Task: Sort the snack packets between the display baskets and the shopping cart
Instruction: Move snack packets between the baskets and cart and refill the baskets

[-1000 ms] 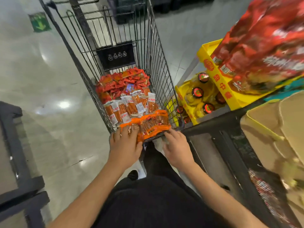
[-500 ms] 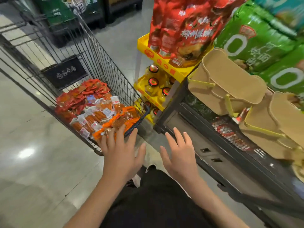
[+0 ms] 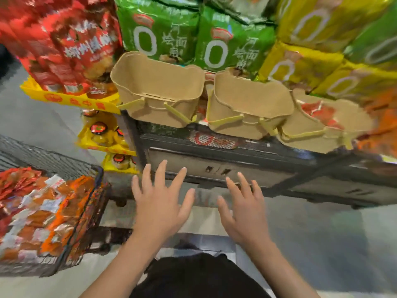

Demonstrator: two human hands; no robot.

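The left hand (image 3: 160,208) and right hand (image 3: 245,214) are spread wide and hold nothing, ready to grab. Snack packets (image 3: 40,214) fill the shopping cart (image 3: 86,231); tan display baskets (image 3: 159,91) tip forward for easy reaching.

Left hand (image 3: 160,208) and right hand (image 3: 245,211) extended forward side by side, palms down (fingers spread, holding nothing).

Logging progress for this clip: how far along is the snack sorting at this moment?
Done: the shopping cart already holds a heap of snack packets. In hand: nothing; the left hand and right hand are open and spread in front of the shelf. Left: the left basket and middle basket look empty, while the right basket shows red packets.
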